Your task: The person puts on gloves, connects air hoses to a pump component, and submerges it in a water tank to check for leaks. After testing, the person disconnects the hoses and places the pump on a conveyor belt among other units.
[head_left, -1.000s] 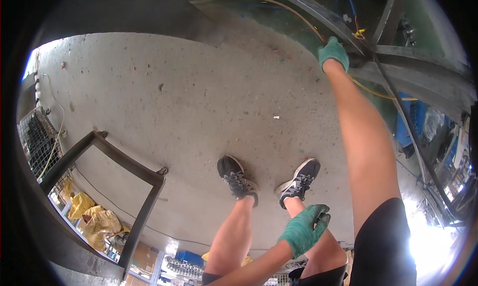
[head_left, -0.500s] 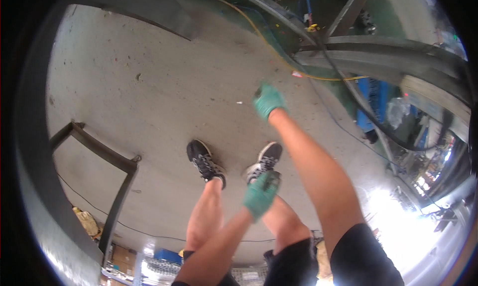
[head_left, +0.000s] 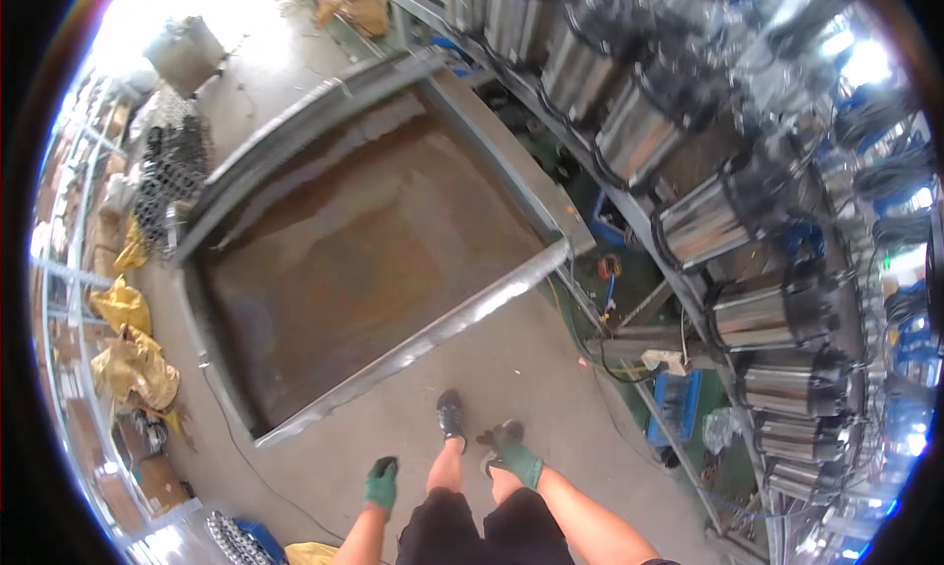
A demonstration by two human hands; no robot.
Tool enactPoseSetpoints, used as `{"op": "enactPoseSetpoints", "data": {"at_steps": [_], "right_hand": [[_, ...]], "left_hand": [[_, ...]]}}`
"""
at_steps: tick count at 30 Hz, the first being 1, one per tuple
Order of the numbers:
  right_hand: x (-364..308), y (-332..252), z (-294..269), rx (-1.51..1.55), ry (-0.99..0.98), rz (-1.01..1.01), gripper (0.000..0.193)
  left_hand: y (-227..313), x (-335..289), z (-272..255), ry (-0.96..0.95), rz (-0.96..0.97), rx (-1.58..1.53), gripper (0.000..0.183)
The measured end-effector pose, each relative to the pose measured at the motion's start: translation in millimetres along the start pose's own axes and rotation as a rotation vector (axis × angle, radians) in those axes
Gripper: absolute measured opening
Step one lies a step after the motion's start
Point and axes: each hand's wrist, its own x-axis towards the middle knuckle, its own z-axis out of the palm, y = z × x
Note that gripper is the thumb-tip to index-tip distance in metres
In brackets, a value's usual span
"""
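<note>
My left hand (head_left: 382, 486) hangs low beside my leg, in a green glove with dark fingertips. Its fingers look loosely curled, and no object shows in them. In front of my right foot's shoe is my right hand (head_left: 517, 457), gloved the same way, with its fingers stretched apart and nothing in them. Neither hand touches anything. Ahead of both hands stands a large, shallow metal tank (head_left: 421, 346) with raised walls. Its brown inside has a cloudy sheen; whether that is liquid or bare bottom I cannot tell.
To the right, a metal rack carries several shiny cylinders (head_left: 742, 211) with dark ends. Below them are a blue crate (head_left: 674, 408) and hoses. Yellow sacks (head_left: 133, 368) and loaded shelves line the left side. A thin cable (head_left: 258, 475) crosses the concrete floor.
My view has tilted up, so the tank, rack and shelves now show. My right hand has dropped back from its forward reach; my left hand has swung out to the left.
</note>
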Motion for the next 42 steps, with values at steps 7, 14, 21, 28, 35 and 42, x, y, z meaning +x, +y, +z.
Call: {"op": "enactPoseSetpoints", "data": {"at_steps": [7, 14, 21, 28, 35, 42], "right_hand": [[-6, -104, 100, -0.27, 0.098, 0.054, 0.042], [-14, -139, 174, -0.831, 0.155, -0.117, 0.04], [-40, -131, 305, -0.598, 0.004, 0.076, 0.08], [-34, -103, 522, -0.779, -0.102, -0.104, 0.057], [52, -132, 677, -0.743, -0.04, -0.349, 0.042], [206, -219, 822, -0.517, 0.026, -0.53, 0.039]], "left_hand": [[-176, -209, -189, 0.544, -0.301, -0.037, 0.033], [-292, -363, -193, 0.379, -0.49, 0.394, 0.031], [-251, -323, -275, 0.612, -0.606, -0.098, 0.038], [-255, -175, -516, 0.707, -0.386, -0.092, 0.05], [-49, -15, -701, 0.527, -0.325, 0.01, 0.054], [6, 95, -802, 0.549, -0.141, 0.328, 0.052]]}}
